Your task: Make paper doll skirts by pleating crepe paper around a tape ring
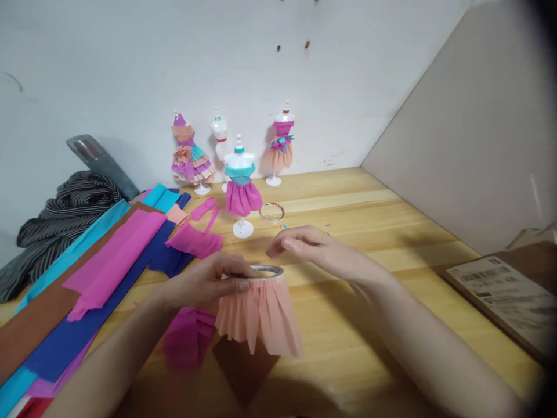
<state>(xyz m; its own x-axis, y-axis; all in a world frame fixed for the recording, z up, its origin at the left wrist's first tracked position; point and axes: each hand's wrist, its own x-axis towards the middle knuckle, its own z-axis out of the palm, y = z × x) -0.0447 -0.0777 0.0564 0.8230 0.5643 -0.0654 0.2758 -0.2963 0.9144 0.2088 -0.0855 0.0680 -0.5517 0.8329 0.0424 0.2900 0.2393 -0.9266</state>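
Observation:
My left hand (220, 278) pinches the upper edge of a gathered peach crepe-paper skirt (261, 316), which hangs down over the wood. Along the skirt's top sits a pale ring (275, 270) like a roll of tape, partly covered by my left fingers. My right hand (311, 247) hovers just above and right of that ring, apart from it. Its fingers are loosely bent, and nothing shows in them. Beyond my hands stands a small white dress form (239, 162) dressed in a teal top and a magenta skirt. Near its base lies another ring (272, 212).
More dressed forms stand by the wall, one in a ruffled dress (191, 157). Long crepe-paper strips (117, 255) and a striped cloth (65, 220) cover the left side. Magenta scraps (195, 239) lie near my left hand. A labelled cardboard box (500, 290) sits at right.

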